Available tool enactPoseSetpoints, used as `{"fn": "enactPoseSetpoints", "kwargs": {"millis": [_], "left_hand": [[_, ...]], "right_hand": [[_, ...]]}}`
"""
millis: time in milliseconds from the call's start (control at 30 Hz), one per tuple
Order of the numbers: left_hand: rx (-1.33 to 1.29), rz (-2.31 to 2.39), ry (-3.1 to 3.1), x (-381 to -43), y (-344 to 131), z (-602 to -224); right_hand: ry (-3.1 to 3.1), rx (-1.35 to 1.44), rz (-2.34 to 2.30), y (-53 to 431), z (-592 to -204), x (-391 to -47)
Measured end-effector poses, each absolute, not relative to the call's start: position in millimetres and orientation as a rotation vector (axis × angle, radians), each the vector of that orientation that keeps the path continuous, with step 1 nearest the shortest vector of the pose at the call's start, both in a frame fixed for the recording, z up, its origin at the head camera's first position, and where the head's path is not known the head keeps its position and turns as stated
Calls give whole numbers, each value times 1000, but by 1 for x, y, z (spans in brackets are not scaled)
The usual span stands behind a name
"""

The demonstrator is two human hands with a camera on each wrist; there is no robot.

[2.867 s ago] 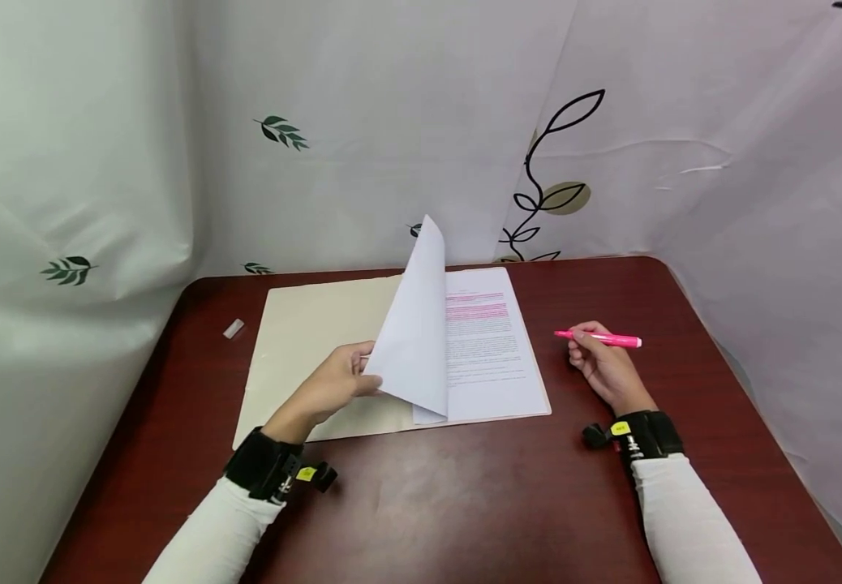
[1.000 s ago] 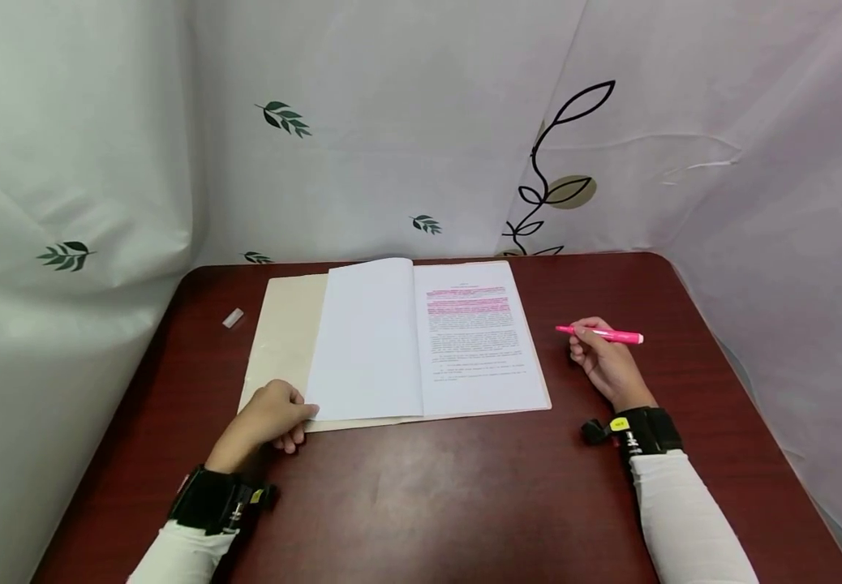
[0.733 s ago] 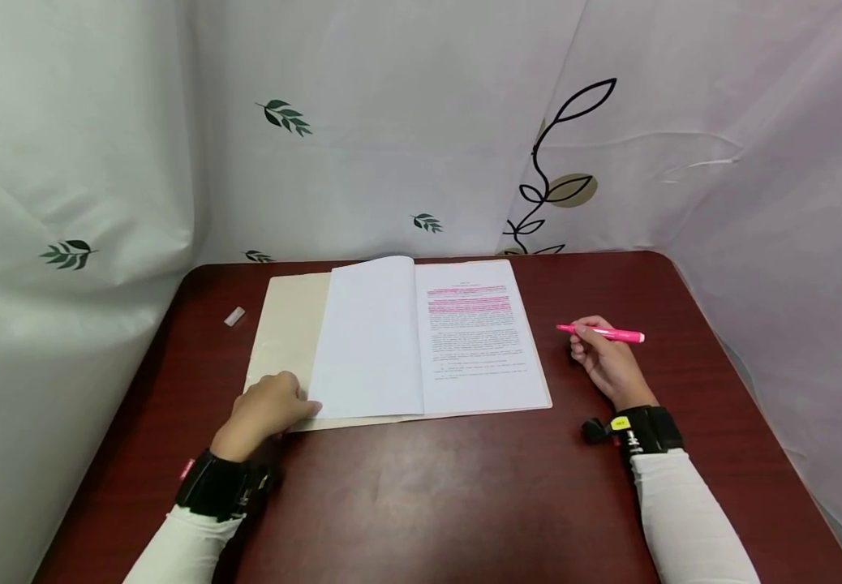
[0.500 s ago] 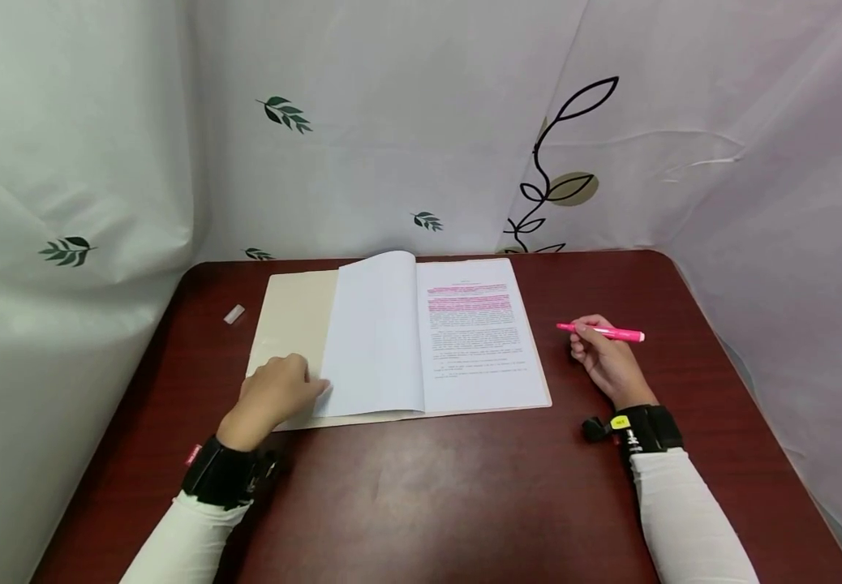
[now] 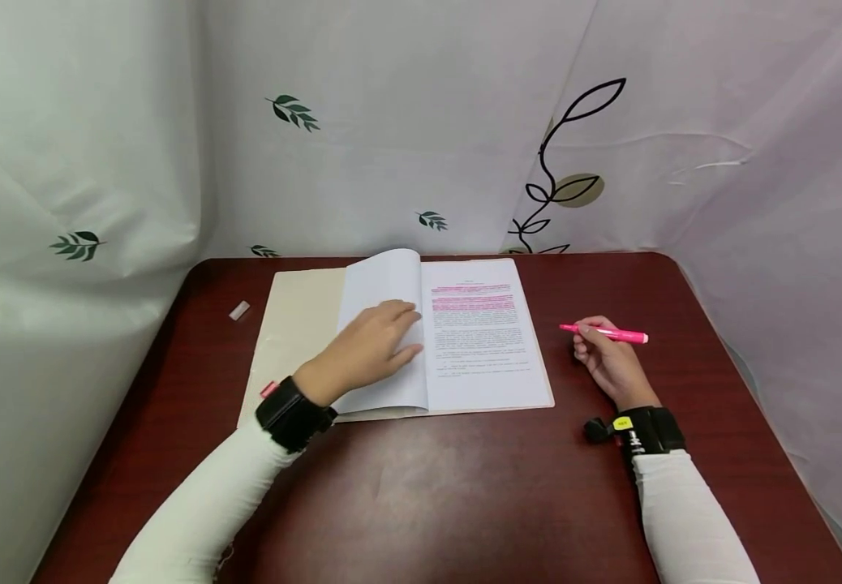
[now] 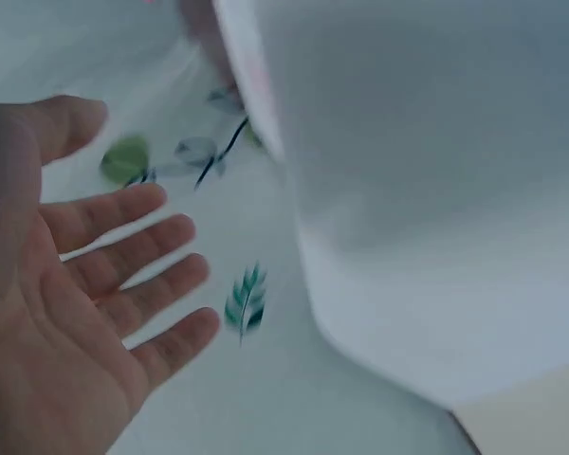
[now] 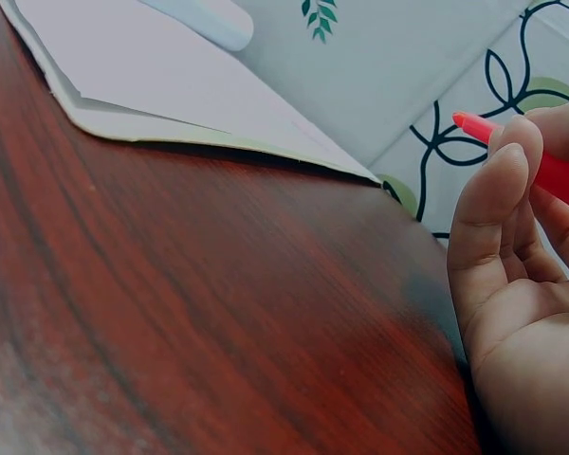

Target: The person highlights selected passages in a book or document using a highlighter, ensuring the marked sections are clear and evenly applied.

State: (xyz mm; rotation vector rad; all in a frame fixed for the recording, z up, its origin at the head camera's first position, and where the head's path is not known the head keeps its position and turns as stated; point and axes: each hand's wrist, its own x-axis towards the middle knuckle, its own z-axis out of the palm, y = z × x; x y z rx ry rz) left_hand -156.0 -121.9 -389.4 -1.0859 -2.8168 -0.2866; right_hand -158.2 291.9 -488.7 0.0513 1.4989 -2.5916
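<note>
A cream folder [image 5: 297,332] lies spread on the table with printed sheets in it. The right-hand page [image 5: 479,349] carries pink highlighted lines near its top. A blank white page [image 5: 373,284] is turned over to the left, and it bows up near the fold. My left hand [image 5: 366,345] is over this turned page with its fingers spread toward the fold; in the left wrist view the hand [image 6: 95,275] holds nothing. Right of the folder, my right hand [image 5: 611,365] pinches a pink highlighter [image 5: 625,335], its tip pointing left. The right wrist view shows the highlighter's tip [image 7: 469,123] uncovered.
A small whitish block [image 5: 239,311] lies on the dark red wooden table [image 5: 421,495], left of the folder. A pale curtain [image 5: 392,122] with leaf prints hangs behind the table and along both sides.
The left hand turned the page over to the left, let go of its edge, then moved right and up over it toward the fold. The right hand has stayed put with the highlighter.
</note>
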Motion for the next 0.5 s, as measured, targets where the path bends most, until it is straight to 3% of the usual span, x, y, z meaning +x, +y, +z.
{"fn": "enactPoseSetpoints", "kwargs": {"millis": [233, 500], "left_hand": [[-1333, -42, -3003, -168, -86, -412], [-1195, -21, -3153, -170, -93, -430]], "right_hand": [[1492, 36, -2594, 292, -489, -158], [1510, 56, -2577, 293, -488, -158]]}}
